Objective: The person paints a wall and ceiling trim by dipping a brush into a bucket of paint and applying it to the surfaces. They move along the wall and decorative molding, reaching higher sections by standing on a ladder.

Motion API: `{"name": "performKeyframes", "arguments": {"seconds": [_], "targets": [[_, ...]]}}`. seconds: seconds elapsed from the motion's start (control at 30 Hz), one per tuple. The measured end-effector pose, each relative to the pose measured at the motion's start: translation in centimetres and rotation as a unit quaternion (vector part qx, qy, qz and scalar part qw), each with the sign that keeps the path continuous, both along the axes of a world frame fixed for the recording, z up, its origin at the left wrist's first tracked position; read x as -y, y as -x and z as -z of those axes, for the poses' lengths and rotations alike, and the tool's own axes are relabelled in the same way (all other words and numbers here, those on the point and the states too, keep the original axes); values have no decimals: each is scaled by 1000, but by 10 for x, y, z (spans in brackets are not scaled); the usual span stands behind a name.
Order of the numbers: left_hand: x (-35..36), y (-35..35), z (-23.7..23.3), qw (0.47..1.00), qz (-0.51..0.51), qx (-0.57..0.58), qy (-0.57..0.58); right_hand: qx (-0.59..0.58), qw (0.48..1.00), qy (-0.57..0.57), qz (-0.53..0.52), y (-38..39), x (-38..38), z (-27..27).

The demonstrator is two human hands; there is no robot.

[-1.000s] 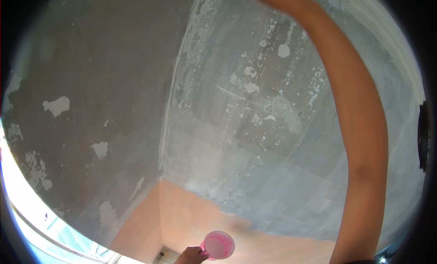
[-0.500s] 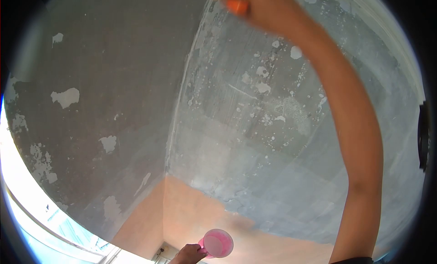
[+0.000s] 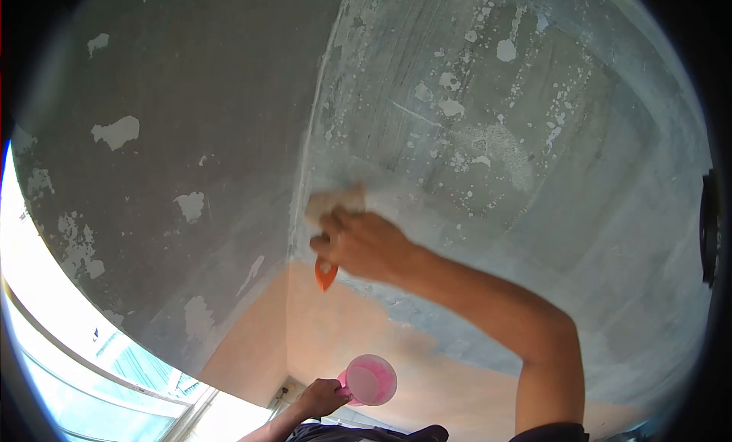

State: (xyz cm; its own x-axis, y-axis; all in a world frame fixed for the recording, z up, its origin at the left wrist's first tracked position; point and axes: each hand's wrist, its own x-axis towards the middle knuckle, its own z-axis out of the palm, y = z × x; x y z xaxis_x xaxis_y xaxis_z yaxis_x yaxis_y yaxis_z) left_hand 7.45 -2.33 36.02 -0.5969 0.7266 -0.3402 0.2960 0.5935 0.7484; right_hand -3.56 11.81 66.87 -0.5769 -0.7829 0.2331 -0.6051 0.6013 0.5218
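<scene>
My right hand (image 3: pixel 358 244) is closed around a wide paintbrush (image 3: pixel 326 274) with an orange handle. Its pale, broad head is blurred and lies over the grey wall (image 3: pixel 549 289), just right of the corner line. Lower in the view, my left hand (image 3: pixel 322 397) grips the handle of a pink mug (image 3: pixel 371 379). The mug is tilted so that its inside shows, pale with pink patches. Below the brush, the wall turns peach (image 3: pixel 335 309).
To the left of the corner, a darker grey surface (image 3: pixel 229 99) carries several pale bare patches. White spots and streaks mark the right-hand grey wall. A bright window (image 3: pixel 99 373) fills the lower left. A dark round-edged object (image 3: pixel 709 229) sits at the right edge.
My right hand has swept down along the corner with the brush, from the top of the view to its middle. The left hand and mug sit slightly higher in view.
</scene>
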Motion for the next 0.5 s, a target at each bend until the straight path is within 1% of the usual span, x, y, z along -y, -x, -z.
{"name": "performKeyframes", "arguments": {"seconds": [0.03, 0.1, 0.13, 0.2, 0.23, 0.27, 0.3, 0.33, 0.37, 0.43, 0.5], "targets": [[1, -1, 1, 1000, -9, 8, 5, -1, 1000, 0, 0, -3, 0, 4], [3, -1, 2, 1000, -10, 2, 4, 135, 981, 137, 29, -9, -2, 8], [5, -2, 4, 1000, -12, -4, 5, 136, 980, 140, 32, -9, -4, -1], [9, -2, 0, 1000, -13, 3, 3, 114, 979, 135, 103, 0, -19, -42], [9, -1, -2, 1000, -18, 7, -3, 104, 968, 184, 134, 5, -28, -68], [9, -1, -2, 1000, -16, 11, -2, 53, 970, 208, 114, -2, -27, -104], [9, -1, -3, 1000, -19, -2, -3, 4, 955, 210, 210, -9, -22, -143], [10, -1, -4, 1000, -22, -13, -2, -46, 954, 203, 217, -19, -21, -183], [9, -2, -4, 1000, -22, -6, 1, -113, 952, 191, 211, -28, -22, -221], [9, 1, -3, 1000, -26, -5, 2, -274, 947, 101, 131, -49, -18, -276], [9, 3, -7, 1000, -22, -3, 0, -396, 915, 8, 82, -64, -13, -313]]}}
